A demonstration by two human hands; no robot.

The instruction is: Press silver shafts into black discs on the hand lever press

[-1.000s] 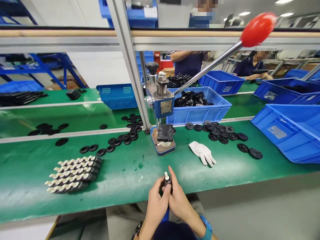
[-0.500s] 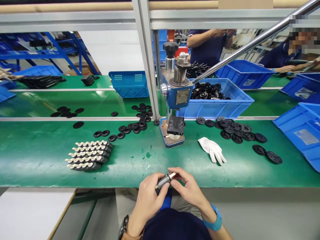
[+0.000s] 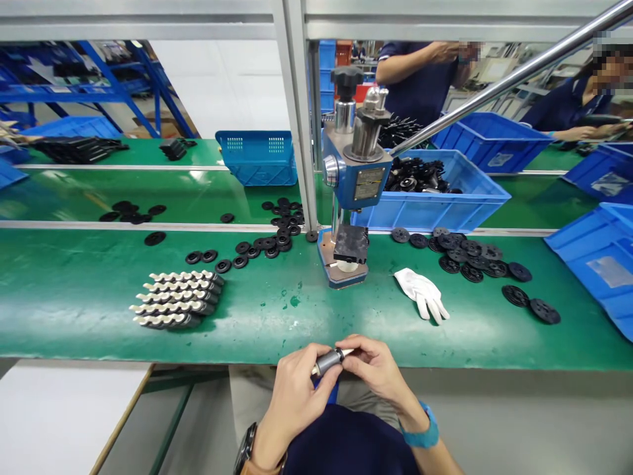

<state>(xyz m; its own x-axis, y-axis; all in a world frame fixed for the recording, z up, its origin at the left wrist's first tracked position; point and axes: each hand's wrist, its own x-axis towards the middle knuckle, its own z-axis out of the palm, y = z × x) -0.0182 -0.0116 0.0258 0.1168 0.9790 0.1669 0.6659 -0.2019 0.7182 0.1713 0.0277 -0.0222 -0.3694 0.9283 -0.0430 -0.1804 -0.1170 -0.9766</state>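
My left hand (image 3: 291, 389) and my right hand (image 3: 376, 369) meet just below the front edge of the green table (image 3: 74, 297). Between them they hold a small grey cylindrical part with a white tip (image 3: 330, 360), lying nearly level. The left fingers wrap its dark end and the right fingertips pinch the white tip. Straight ahead stands a blue hand press (image 3: 353, 191) with a long steel lever (image 3: 494, 82). A stack of similar metal-tipped parts (image 3: 175, 300) lies to the left on the table.
Black discs (image 3: 469, 254) lie scattered right of the press and smaller black rings (image 3: 262, 244) left of it. A white glove (image 3: 422, 293) lies near the press. Blue bins (image 3: 430, 191) stand behind and at right (image 3: 601, 260). Other people work beyond the frame post (image 3: 297, 112).
The part has gone from standing upright between my hands to lying nearly level. My view has tilted down and closer, so the lever's red knob has left the picture.
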